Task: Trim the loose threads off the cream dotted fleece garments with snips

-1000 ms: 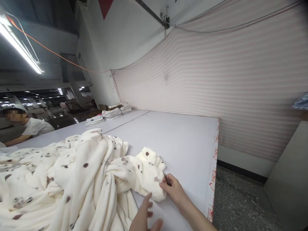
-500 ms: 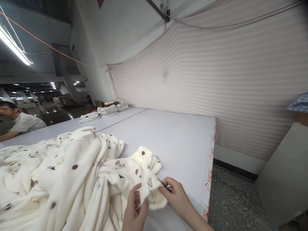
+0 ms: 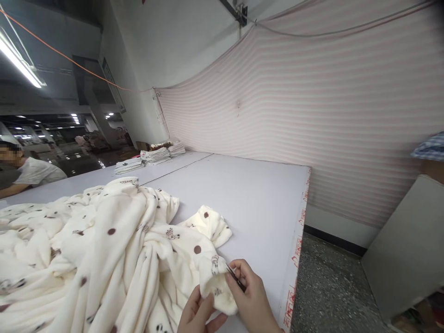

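A big heap of cream plush fabric with brown dots and small animal prints lies loosely folded across the left of the table. Its near right end forms a rounded opening, like a sleeve cuff. My left hand pinches the lower edge of this opening between thumb and fingers. On the opening's right side, my right hand is closed around small dark thread snips, their slim tip pointing up and left against the fabric. The fingers partly cover the tool.
The pale table has a right edge with red-printed tape. Stacks of folded white cloth stand at the back. A co-worker leans at the far left. A striped pink sheet hangs behind; a grey cabinet stands right.
Both hands have moved slightly down. The cuff end has turned, so its opening now faces me more. The snips remain in my right hand.
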A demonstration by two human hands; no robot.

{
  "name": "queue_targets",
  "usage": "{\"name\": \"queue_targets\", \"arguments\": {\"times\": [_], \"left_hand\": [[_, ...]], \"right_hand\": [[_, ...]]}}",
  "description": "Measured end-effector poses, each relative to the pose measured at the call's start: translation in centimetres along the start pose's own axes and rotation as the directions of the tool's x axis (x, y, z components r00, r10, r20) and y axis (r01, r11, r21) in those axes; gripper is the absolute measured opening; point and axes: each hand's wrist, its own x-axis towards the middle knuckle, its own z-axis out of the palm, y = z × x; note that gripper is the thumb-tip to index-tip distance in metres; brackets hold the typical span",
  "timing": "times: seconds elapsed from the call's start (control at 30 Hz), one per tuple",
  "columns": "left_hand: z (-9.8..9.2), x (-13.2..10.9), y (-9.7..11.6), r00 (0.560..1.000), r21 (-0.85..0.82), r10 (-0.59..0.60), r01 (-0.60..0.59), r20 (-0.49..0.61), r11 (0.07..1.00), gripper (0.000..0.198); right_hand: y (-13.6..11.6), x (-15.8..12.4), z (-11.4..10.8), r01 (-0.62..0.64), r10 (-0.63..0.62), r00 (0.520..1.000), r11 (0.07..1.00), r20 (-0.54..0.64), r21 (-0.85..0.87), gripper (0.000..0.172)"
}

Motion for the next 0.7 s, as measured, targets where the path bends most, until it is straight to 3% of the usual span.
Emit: {"name": "queue_targets", "arguments": {"times": [0.17, 0.27, 0.4, 0.57, 0.7], "left_hand": [[-1.0, 0.1, 0.6, 0.975, -0.198, -0.079, 0.121, 0.208, 0.973, 0.036], [-0.9, -0.1, 1.0, 0.978, -0.233, -0.066, 0.113, 0.199, 0.966, 0.022], [-0.3, -0.6, 1.6, 0.995, -0.186, 0.03, -0.011, 0.097, 0.982, 0.013], [-0.4, -0.4, 1.3, 1.0, -0.084, -0.022, 0.023, 0.016, 0.996, 0.039], [-1.4, 0.4, 0.0, 0.996, 0.059, 0.08, -0.082, 0.032, 0.995, 0.059]], "right_hand": [[-0.1, 0.0, -0.5, 0.039, -0.049, 0.997, 0.987, -0.06, -0.153, 0.008], [-0.1, -0.1, -0.7, 0.03, -0.039, 0.998, 0.98, -0.04, -0.197, 0.011], [-0.2, -0.8, -0.5, 0.057, -0.053, 0.998, 0.969, 0.023, -0.239, 0.015], [-0.7, -0.9, -0.6, 0.106, -0.099, 0.994, 0.963, 0.041, -0.246, 0.012], [-0.8, -0.3, -0.7, 0.078, -0.073, 0.995, 0.994, 0.074, -0.072, 0.008]]}}
